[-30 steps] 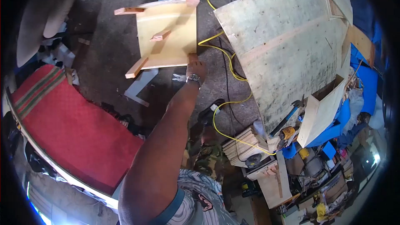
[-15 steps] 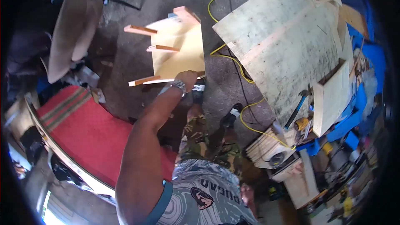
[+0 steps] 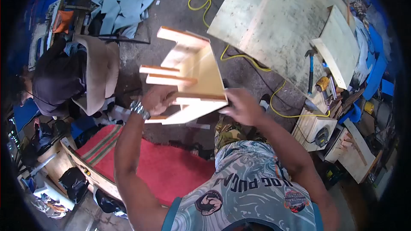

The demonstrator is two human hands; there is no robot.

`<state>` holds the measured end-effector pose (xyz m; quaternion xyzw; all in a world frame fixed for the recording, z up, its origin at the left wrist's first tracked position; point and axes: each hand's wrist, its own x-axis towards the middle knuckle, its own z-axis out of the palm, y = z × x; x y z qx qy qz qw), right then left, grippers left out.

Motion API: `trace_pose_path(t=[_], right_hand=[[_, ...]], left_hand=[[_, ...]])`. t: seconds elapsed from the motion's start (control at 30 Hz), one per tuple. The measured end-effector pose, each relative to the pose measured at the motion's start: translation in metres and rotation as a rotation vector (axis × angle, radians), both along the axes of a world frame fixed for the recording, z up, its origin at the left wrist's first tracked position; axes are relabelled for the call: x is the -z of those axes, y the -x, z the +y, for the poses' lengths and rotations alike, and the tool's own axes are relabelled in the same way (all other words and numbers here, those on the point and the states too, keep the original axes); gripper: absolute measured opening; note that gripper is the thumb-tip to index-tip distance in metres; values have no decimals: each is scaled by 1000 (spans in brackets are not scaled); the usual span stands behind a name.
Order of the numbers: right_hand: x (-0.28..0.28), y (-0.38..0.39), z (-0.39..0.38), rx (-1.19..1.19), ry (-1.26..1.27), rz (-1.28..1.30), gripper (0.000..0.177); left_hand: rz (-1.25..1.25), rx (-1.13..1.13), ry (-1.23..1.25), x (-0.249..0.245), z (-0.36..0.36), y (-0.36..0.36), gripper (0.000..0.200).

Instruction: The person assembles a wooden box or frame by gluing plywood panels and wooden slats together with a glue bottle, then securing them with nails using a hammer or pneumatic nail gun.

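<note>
The left hand (image 3: 157, 100) held a leg of the tilted wooden stool (image 3: 195, 75) in its grip. The right hand (image 3: 242, 107) closed its grip on the seat edge.

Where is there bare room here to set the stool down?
Bare: the red mat at the person's left, and most of the plywood sheet. The floor between grey scraps and yellow cable is narrow. It is crowded around the hammer on the right.

The wooden stool (image 3: 192, 77) is now off the floor and up close to the chest (it sat farther away before), and the right hand (image 3: 242, 107) joins the left hand (image 3: 156, 99) on it.
</note>
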<state>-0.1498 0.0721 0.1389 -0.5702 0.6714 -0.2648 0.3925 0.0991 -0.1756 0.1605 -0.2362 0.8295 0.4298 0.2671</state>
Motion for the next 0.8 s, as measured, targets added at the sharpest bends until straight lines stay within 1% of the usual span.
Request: trace_pose_path(t=[0.03,0.07,0.1,0.13,0.17,0.2,0.23,0.3,0.33,0.37,0.43,0.47,0.5,0.57,0.6,0.63,0.7,0.73,0.77,0.8], right_hand=[[-9,-23,-23,-42,139,-51,59],[-17,-45,-41,-99,65,-161,58],[-35,-61,-60,-168,76,-215,54],[-52,-72,-73,-329,-130,-174,50],[-42,-92,-71,-260,-96,-223,48],[-62,-90,-71,-253,-70,-211,48],[-81,-83,-71,-213,-83,-215,50],[-133,-50,-71,-153,-185,-234,51],[-139,-38,-66,-42,-124,-252,51],[-152,-18,-65,-14,-151,-278,50],[-184,29,-48,88,-83,-456,52],[-181,43,-37,182,-52,-535,49],[-191,59,-26,233,1,-559,48],[-212,100,-6,354,125,-624,45],[-216,118,3,399,199,-658,42],[-216,136,8,445,257,-653,42],[-210,178,8,513,364,-635,42],[-211,200,7,514,350,-631,41],[-201,218,2,539,365,-610,40],[-186,234,-5,548,478,-626,39]], left_hand=[[140,11,28,-39,11,8,28],[116,-51,-35,-68,18,11,29],[90,-111,-101,-91,25,12,30],[102,-157,-79,-109,31,12,28],[112,-200,-55,-128,34,12,26],[96,-238,-61,-151,34,19,30],[91,-303,-68,-152,32,13,31],[258,-531,-230,-168,36,28,39],[406,-567,-299,-176,38,43,47],[542,-549,-258,-184,37,56,48],[825,-515,-156,-206,25,82,50],[865,-525,-41,-230,24,93,50],[896,-528,77,-253,24,99,52],[719,-578,342,-286,6,80,59],[728,-661,372,-300,6,75,60],[733,-747,391,-308,9,70,61],[845,-922,299,-318,11,58,56],[884,-1023,235,-323,20,66,53],[890,-1072,200,-322,28,76,53],[899,-1122,163,-315,35,87,53]])
